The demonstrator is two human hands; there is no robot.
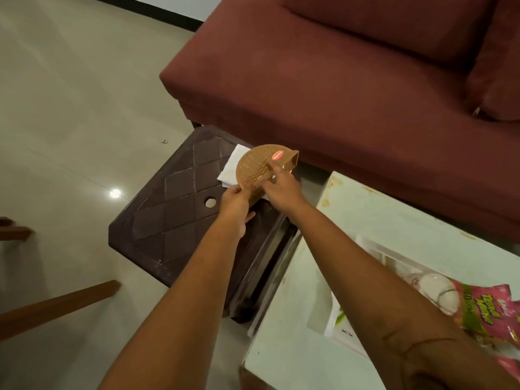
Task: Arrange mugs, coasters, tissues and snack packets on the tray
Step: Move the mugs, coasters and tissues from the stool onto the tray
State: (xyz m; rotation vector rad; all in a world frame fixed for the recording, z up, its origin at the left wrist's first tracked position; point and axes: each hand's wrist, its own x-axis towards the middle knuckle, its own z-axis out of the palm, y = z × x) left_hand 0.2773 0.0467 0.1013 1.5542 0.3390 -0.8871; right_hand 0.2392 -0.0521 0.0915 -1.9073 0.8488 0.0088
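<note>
Hands meet above a dark brown plastic stool (168,209), both on one round tan woven coaster (253,170) that is lifted and tilted so its patterned face, with a small red sticker, turns up toward the camera. The left hand (235,202) grips the coaster's lower-left rim, thumb on the face and the other fingers curled behind it. The right hand (282,190) holds the lower-right rim, and its forefinger lies straight across the face, tip just below the sticker; the rest of its fingers (274,170) are bunched at the edge, though how far they wrap behind cannot be told. So the coaster sits between the two hands, most of its disc standing clear above the fingers, and a boxy tan tab juts from its upper-right edge. Under it, on the far corner of the stool, lies a white tissue (232,164) — partly hidden by the coaster. To the right stands a white, stained worktop (365,215) bearing a clear packet (416,277) of pale round things and a pink snack packet (484,313) overlapping it. A maroon sofa (337,80) fills the background beyond a pale tiled floor (70,94).
</note>
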